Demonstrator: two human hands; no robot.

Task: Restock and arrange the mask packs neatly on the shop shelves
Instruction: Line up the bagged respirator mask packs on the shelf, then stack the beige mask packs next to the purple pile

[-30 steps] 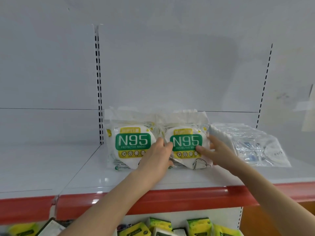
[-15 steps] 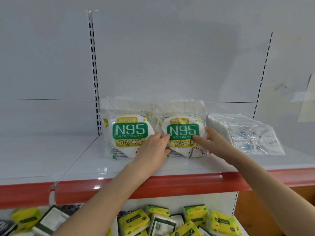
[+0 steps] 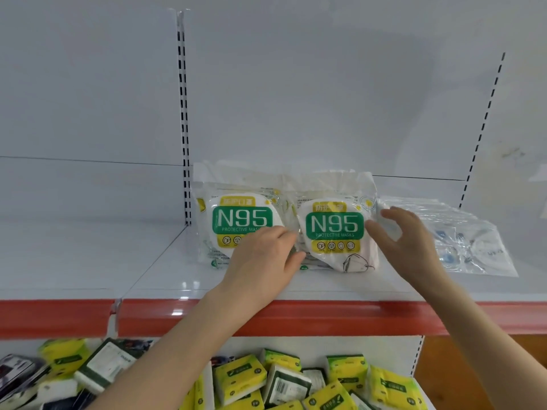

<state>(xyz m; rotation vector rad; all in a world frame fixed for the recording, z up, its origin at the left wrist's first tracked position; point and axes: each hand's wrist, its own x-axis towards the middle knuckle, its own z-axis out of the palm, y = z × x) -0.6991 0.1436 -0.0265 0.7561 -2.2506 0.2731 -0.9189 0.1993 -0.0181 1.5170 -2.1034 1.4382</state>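
Left hand (image 3: 263, 261) and right hand (image 3: 411, 244), both open, gripping nothing, flank the right N95 pack (image 3: 334, 226) on the shelf (image 3: 165, 270), seemingly squaring it beside the left N95 pack (image 3: 241, 220).

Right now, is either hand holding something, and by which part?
Nothing is gripped. The left hand touches the left edge of the right-hand N95 pack and the right hand its right edge, fingers loose; the pack stands on the shelf.

White N95 mask packs (image 3: 334, 229) with green labels and yellow bands, white shelf (image 3: 165, 273) edged red, clear-wrapped packs (image 3: 461, 238), yellow-green tissue packs (image 3: 239, 377)
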